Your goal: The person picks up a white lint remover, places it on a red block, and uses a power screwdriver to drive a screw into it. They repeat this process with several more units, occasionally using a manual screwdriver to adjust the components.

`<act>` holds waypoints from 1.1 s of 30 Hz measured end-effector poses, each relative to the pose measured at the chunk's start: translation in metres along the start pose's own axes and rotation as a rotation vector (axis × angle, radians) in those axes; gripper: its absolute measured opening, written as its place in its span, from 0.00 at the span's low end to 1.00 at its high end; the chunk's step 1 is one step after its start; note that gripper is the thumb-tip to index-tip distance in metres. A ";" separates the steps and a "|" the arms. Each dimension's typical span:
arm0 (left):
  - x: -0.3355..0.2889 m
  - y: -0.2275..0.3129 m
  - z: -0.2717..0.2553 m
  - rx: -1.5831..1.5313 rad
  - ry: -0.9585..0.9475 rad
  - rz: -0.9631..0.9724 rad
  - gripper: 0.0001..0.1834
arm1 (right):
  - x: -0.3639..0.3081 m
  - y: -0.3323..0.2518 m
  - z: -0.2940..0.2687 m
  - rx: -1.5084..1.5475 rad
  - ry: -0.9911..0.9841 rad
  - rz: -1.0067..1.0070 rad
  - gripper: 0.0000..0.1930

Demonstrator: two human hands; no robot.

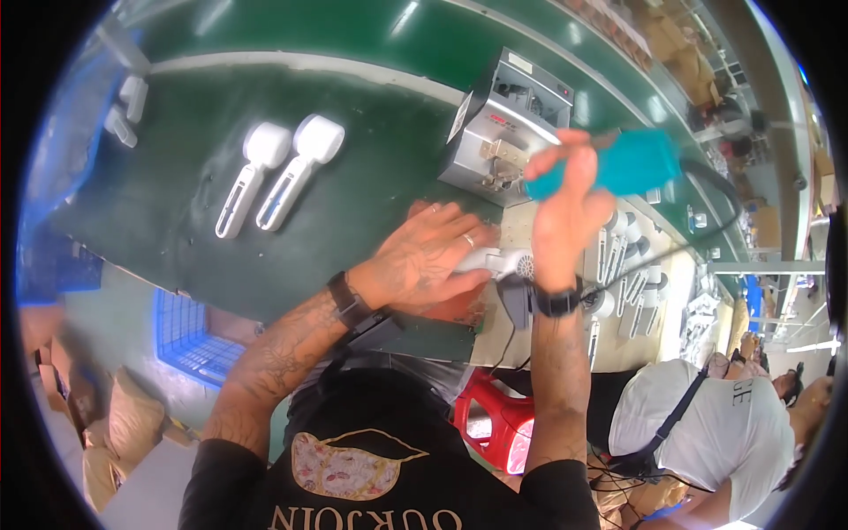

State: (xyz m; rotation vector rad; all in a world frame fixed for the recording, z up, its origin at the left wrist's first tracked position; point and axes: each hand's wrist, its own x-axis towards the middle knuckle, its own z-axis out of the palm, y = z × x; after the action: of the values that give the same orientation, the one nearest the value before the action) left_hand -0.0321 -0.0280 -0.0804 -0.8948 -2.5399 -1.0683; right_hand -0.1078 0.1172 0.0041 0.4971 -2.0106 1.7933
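Right fingers [579,164] wrapping teal cylindrical tool [632,163]; left fingers [452,224] closed round white round-headed plastic device [483,260]; boxy grey metal machine [466,152] showing red lettering.

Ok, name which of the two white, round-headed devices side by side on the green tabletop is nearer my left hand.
The right white, round-headed device; its twin lies left of it, farther from your left hand.

a red stool [514,428] near a green worktable [389,132]
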 end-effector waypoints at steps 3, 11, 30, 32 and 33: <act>0.001 0.001 0.000 -0.022 0.040 -0.007 0.22 | 0.020 0.023 0.013 0.044 0.024 -0.067 0.19; 0.003 0.002 -0.001 -0.004 0.036 0.005 0.22 | 0.009 0.033 0.008 0.117 -0.047 -0.018 0.16; -0.002 0.002 0.003 -0.035 -0.019 -0.054 0.22 | -0.080 -0.009 -0.047 0.204 -0.058 0.135 0.28; -0.002 -0.001 0.003 -0.047 -0.013 -0.056 0.22 | -0.079 -0.008 -0.044 0.204 -0.079 0.156 0.28; -0.003 -0.003 0.002 -0.047 -0.013 -0.064 0.22 | -0.079 -0.006 -0.042 0.200 -0.097 0.178 0.27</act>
State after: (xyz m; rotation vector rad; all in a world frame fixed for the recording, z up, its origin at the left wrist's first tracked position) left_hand -0.0314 -0.0297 -0.0854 -0.8409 -2.5801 -1.1493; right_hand -0.0339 0.1581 -0.0273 0.4854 -2.0041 2.1307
